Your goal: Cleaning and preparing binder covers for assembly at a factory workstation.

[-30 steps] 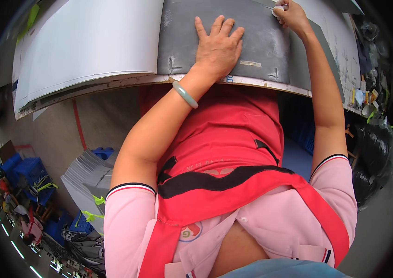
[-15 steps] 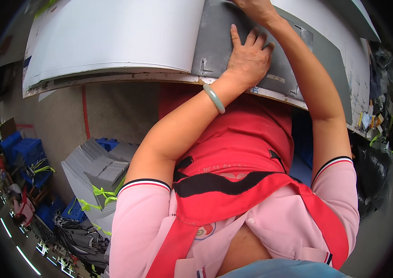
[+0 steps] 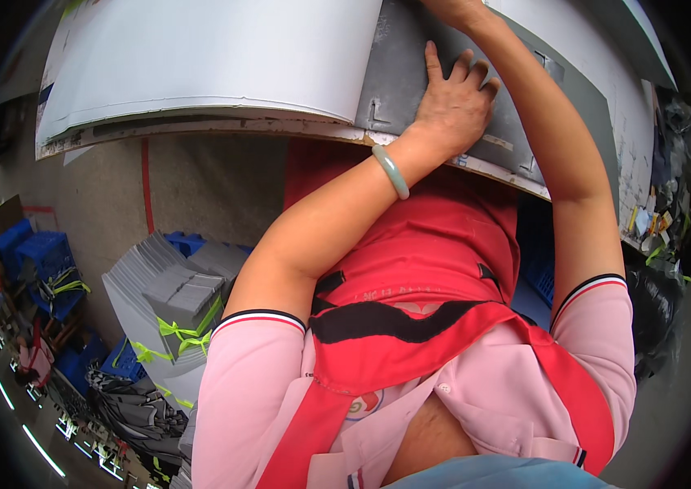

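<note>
My left hand (image 3: 458, 106), with a pale green bangle (image 3: 390, 172) on its wrist, lies flat with fingers spread on a dark grey board (image 3: 398, 77). Black corner-shaped marks show on that board near its corners. Farther off, my right hand (image 3: 453, 11) reaches across the board to the upper edge of the picture. Its fingers are cut off there, so what they hold or touch is hidden. Large white sheets (image 3: 207, 57) lie left of the board, their near edge slightly wavy.
The worktable's front edge (image 3: 321, 129) runs just before my red apron (image 3: 419, 236). Grey sheets (image 3: 146, 281) and a bundle tied with yellow-green strips (image 3: 187, 297) stand at lower left. Blue crates (image 3: 48, 261) sit beyond them. Black plastic bags (image 3: 659, 301) are at the right.
The view has shifted slightly, with the board and both hands appearing a little farther right. My left hand stays spread on the board; my right hand's fingers have moved out past the upper edge.
</note>
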`<action>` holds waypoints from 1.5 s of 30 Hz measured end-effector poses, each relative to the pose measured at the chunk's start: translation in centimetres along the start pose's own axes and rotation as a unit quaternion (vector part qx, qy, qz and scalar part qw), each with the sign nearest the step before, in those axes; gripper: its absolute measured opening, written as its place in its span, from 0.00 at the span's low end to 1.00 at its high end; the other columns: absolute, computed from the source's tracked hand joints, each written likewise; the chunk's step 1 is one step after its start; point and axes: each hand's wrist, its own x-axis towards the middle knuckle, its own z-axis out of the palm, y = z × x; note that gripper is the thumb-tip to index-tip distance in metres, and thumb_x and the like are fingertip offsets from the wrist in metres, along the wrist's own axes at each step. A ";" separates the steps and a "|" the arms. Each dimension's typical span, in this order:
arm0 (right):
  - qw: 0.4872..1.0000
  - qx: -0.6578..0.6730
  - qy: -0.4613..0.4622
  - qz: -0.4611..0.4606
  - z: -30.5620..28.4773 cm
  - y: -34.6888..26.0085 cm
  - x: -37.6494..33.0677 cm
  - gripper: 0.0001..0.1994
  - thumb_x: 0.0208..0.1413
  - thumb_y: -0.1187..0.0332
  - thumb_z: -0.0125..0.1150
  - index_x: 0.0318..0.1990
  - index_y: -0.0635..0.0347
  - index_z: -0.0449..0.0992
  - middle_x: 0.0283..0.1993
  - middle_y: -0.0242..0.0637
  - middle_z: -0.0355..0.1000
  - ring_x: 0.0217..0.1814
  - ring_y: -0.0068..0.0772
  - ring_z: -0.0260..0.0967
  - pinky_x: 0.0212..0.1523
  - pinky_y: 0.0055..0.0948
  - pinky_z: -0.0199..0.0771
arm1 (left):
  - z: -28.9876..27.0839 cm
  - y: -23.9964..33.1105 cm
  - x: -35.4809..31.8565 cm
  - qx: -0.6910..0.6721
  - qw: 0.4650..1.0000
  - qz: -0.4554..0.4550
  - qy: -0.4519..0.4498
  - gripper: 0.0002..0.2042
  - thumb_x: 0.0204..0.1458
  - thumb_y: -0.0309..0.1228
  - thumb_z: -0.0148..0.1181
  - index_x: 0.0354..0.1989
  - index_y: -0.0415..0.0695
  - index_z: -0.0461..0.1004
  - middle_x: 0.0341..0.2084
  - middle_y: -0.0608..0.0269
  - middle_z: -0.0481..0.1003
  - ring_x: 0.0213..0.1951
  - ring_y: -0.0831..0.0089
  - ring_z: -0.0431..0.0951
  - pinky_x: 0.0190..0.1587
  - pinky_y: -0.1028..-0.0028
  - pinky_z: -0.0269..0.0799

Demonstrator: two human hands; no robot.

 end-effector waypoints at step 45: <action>0.958 0.013 -0.247 0.145 2.6 -8.7 -11.1 0.11 0.55 0.61 0.58 0.42 0.53 0.76 0.20 0.34 0.75 0.26 0.35 0.72 0.45 0.39 0.70 | 1.9 -0.7 -0.3 0.074 0.991 0.064 0.090 0.21 0.54 0.47 0.52 0.52 0.51 0.76 0.60 0.53 0.70 0.66 0.52 0.66 0.62 0.21 0.42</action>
